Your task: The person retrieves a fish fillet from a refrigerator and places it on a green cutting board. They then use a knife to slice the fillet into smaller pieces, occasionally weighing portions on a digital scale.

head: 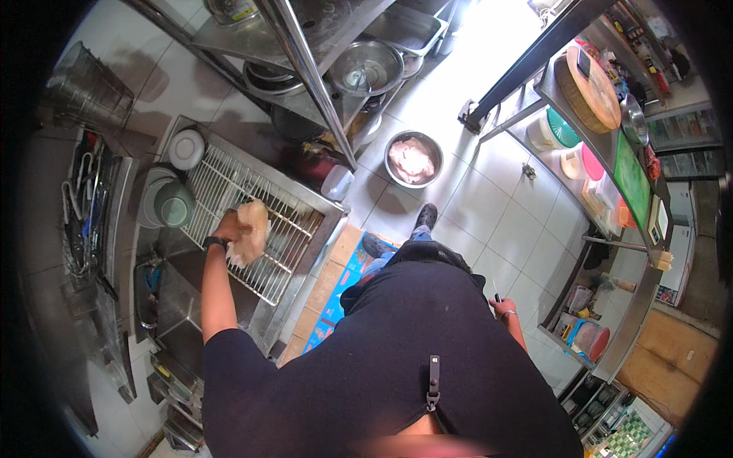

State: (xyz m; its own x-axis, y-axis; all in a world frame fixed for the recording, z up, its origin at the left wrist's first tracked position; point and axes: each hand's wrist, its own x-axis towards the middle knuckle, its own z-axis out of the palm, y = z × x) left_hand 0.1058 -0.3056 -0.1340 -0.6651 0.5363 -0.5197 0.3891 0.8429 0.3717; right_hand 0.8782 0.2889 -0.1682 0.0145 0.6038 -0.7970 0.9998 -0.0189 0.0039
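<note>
My left hand [230, 226], with a dark band at the wrist, holds a pale piece of raw meat [252, 232], probably poultry, over a white wire rack [286, 240] that lies across a stainless steel sink. At my right side, my right hand [503, 307] is closed on the dark handle of a knife [497, 293], its thin blade pointing away from me. On the tiled floor beyond my feet stands a round metal bowl [389, 166] with pale raw meat [411, 160] in it.
Stacked bowls [173, 207] and a white round container [186, 149] sit at the sink's far left corner. A steel shelf post [309, 74] rises ahead. On the right, a steel table holds a round wooden chopping block [595, 91] and a green cutting board [631, 172]. Flattened cardboard [320, 286] lies underfoot.
</note>
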